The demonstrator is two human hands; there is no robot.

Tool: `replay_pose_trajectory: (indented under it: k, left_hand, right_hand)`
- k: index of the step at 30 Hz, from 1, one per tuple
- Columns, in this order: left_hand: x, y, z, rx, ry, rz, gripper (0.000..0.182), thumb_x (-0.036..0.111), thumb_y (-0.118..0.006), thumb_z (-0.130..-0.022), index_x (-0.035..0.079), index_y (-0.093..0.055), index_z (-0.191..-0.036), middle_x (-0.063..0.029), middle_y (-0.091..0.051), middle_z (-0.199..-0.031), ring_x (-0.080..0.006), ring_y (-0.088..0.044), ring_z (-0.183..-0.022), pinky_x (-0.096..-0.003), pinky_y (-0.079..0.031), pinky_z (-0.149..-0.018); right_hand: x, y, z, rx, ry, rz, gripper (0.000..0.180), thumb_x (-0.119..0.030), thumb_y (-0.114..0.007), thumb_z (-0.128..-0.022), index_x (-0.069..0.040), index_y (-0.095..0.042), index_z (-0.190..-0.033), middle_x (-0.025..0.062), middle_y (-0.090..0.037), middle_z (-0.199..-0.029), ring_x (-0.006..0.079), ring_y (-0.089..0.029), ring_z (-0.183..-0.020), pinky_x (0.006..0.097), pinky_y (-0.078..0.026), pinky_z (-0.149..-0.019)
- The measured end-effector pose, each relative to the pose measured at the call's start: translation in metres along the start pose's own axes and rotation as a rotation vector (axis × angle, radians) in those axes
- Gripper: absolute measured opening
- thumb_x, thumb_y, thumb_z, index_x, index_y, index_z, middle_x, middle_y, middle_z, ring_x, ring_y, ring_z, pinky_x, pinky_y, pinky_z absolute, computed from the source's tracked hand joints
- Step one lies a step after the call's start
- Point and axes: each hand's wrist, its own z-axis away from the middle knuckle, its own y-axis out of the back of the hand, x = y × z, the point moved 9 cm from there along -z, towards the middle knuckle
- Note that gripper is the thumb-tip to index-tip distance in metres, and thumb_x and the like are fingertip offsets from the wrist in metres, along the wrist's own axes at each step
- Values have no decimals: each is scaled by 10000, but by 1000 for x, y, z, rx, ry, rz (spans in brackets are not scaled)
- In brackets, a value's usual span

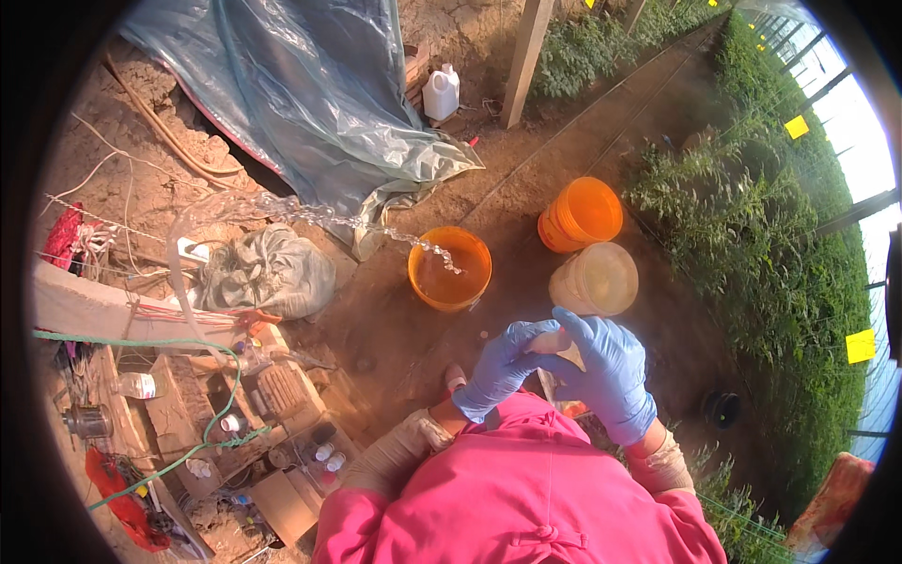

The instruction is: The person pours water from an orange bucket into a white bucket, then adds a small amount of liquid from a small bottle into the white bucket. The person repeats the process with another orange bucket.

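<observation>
Both my hands wear blue gloves and meet in front of my pink top. My left hand (497, 366) has its fingers curled around a small pale object (548, 343), mostly hidden by the gloves. Against the same object my right hand (609, 374) closes from the other side, forefinger and thumb bent toward the left hand. Just beyond the hands sits a whitish bucket (595, 280), with an orange bucket (581, 213) touching or close behind it. Water from a clear hose (177, 268) arcs into another orange bucket (449, 268) farther left.
Wooden crates (176, 402) with small bottles and a green rope (229, 395) are at left. A cloth sack (271, 271) lies near a plastic sheet (296, 92). A white jug (442, 92) stands by a post (527, 63). Green plants (761, 254) line the right.
</observation>
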Motion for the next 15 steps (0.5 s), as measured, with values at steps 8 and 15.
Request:
replay_pose_trajectory:
  k: [8,15]
  left_hand:
    - [-3,1,-3,13,-19,-80,309,-31,-630,-889,31,-589,-1189,-49,-600,-1067,-149,-573,-994,-284,-465,-877]
    - [4,-1,-2,11,-27,-61,325,-79,-594,-893,25,-582,-1201,-62,-590,-1145,-167,-574,-1072,-292,-474,-926]
  right_hand:
    - [1,-8,-6,-154,69,-26,368,-176,-717,-763,-113,-618,-1111,67,-637,-888,270,-628,-785,378,-490,-679]
    - [4,0,-8,-82,-25,-107,372,-164,-711,-774,-126,-619,-1133,61,-648,-906,268,-634,-796,375,-492,-681]
